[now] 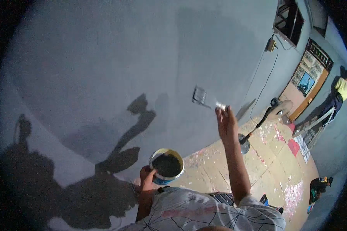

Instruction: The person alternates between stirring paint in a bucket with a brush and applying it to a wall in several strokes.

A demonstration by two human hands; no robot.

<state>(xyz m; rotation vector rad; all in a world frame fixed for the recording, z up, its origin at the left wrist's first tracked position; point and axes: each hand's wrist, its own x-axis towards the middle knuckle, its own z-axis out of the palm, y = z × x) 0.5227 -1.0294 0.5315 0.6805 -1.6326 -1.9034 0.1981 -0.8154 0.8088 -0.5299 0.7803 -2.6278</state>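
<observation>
My right grip (228, 122) is closed, thumb and fingers pinched on the pale handle of a roller (199, 95). The roller lies ahead of that grip, toward the left of the view. Its handle's long axis runs leftward from my fingertips, rising slightly to the head, which is over the wall (150, 50); whether head and wall touch cannot be determined. The right arm is extended and its hand is plainly the nearer to the roller.

My left grip (147, 178) is closed on the rim of a bucket (172, 177), thumb at the edge. The bucket sits lower and nearer my body, left of the roller and well apart from it; its mouth is turned up toward my view. Contents are dark; level not determined.

Shadows of my arms and the bucket fall on the wall. Beyond my right arm stands a fan (278, 110) on the floor (206, 163), which carries scattered flakes. Farther off, one person (341, 90) is on a ladder (319, 122) near a door (307, 77); a second person (319, 188) is low at the right edge.
</observation>
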